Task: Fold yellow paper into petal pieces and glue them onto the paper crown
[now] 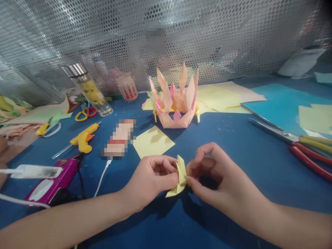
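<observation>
My left hand (155, 180) pinches a folded piece of yellow paper (182, 174) between thumb and fingers, just above the blue table. At the paper's right edge, the thumb and forefinger of my right hand (215, 176) are closed on it as well. Behind my left hand lies a flat yellow paper square (154, 140), partly covered by the fingers. Farther back stands a folded-paper flower (176, 103) with tall peach petals, small pink ones and a yellow inside.
Left are a yellow glue gun (85, 136), a phone (119, 138) on a cable, a purple power strip (57, 180) and a glass bottle (90, 91). Large red-handled scissors (298, 141) lie right, beside blue paper (275, 103). A perforated metal screen (124, 38) stands behind.
</observation>
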`<state>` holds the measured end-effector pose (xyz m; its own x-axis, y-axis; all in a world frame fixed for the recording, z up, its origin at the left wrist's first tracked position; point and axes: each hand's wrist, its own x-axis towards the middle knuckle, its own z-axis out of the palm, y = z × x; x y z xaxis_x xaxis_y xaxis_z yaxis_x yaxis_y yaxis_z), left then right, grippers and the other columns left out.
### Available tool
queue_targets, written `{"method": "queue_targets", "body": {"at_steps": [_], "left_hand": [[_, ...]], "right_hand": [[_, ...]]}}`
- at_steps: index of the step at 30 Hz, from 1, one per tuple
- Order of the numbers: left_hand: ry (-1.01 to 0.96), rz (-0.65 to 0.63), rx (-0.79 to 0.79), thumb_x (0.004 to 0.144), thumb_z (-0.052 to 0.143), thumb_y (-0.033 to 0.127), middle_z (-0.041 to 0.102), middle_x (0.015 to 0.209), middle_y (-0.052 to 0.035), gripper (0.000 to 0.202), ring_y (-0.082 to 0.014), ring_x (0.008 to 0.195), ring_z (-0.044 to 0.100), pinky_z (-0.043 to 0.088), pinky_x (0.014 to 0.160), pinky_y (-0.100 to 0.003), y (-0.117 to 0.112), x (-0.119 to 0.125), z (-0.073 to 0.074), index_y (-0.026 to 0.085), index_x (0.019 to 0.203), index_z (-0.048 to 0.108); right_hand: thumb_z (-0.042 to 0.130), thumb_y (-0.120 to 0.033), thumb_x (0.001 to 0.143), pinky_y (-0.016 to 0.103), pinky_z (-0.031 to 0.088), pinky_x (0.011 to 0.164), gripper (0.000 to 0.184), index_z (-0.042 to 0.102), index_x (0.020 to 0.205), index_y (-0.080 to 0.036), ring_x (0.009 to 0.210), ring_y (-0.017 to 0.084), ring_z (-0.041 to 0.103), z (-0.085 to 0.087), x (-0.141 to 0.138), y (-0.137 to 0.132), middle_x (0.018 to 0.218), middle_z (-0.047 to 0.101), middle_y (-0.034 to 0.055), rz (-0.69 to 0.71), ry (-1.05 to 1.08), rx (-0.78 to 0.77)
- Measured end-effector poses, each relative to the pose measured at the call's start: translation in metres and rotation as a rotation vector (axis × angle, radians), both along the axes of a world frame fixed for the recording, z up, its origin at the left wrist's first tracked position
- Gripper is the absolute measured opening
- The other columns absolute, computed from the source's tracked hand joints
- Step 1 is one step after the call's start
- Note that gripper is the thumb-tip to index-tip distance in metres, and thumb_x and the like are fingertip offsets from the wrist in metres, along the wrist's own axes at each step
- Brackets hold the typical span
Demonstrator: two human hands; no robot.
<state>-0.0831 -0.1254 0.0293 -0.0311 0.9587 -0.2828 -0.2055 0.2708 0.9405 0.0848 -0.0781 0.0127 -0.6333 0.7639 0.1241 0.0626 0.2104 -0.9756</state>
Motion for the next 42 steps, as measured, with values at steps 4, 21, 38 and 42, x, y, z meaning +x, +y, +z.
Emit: {"method": "queue_targets", "body": {"at_steps": [4, 21, 38, 42], "left_hand": [[0.03, 0.01, 0.044, 0.06, 0.067, 0.009, 0.061, 0.074, 0.0004, 0.021, -0.0073, 0.063, 0.055, 0.045, 0.059, -0.018, -0.001, 0.001, 0.0, 0.014, 0.052, 0.049], [0.308, 0.053, 0.371, 0.071, 0.066, 0.005, 0.061, 0.076, 0.0033, 0.024, -0.0084, 0.07, 0.059, 0.05, 0.067, -0.019, -0.008, 0.006, -0.003, 0.02, 0.074, 0.047], [0.307, 0.039, 0.35, 0.072, 0.073, 0.015, 0.061, 0.082, -0.0007, 0.024, -0.0104, 0.072, 0.059, 0.053, 0.07, -0.022, -0.004, 0.0, -0.008, 0.018, 0.095, 0.068], [0.426, 0.043, 0.478, 0.075, 0.07, 0.013, 0.06, 0.096, -0.0019, 0.022, -0.0114, 0.079, 0.061, 0.052, 0.07, -0.021, -0.006, -0.002, -0.008, 0.024, 0.094, 0.071]], "right_hand": [[0.053, -0.013, 0.083, 0.022, 0.053, 0.063, 0.023, 0.036, 0.092, -0.026, 0.067, 0.01, 0.06, 0.002, 0.001, -0.001, 0.078, 0.061, -0.0035, 0.032, 0.005, 0.03], [0.059, -0.01, 0.08, 0.021, 0.056, 0.064, 0.03, 0.037, 0.092, -0.026, 0.071, 0.01, 0.064, 0.003, -0.001, -0.003, 0.081, 0.061, -0.0043, -0.051, 0.101, 0.129], [0.054, -0.014, 0.086, 0.026, 0.06, 0.07, 0.024, 0.04, 0.099, -0.028, 0.078, 0.014, 0.068, -0.003, 0.003, -0.001, 0.086, 0.064, 0.0, -0.113, 0.062, 0.209], [0.052, -0.015, 0.087, 0.026, 0.06, 0.069, 0.023, 0.04, 0.099, -0.03, 0.08, 0.014, 0.068, -0.004, 0.004, -0.002, 0.087, 0.063, -0.0005, -0.128, 0.043, 0.271]]}}
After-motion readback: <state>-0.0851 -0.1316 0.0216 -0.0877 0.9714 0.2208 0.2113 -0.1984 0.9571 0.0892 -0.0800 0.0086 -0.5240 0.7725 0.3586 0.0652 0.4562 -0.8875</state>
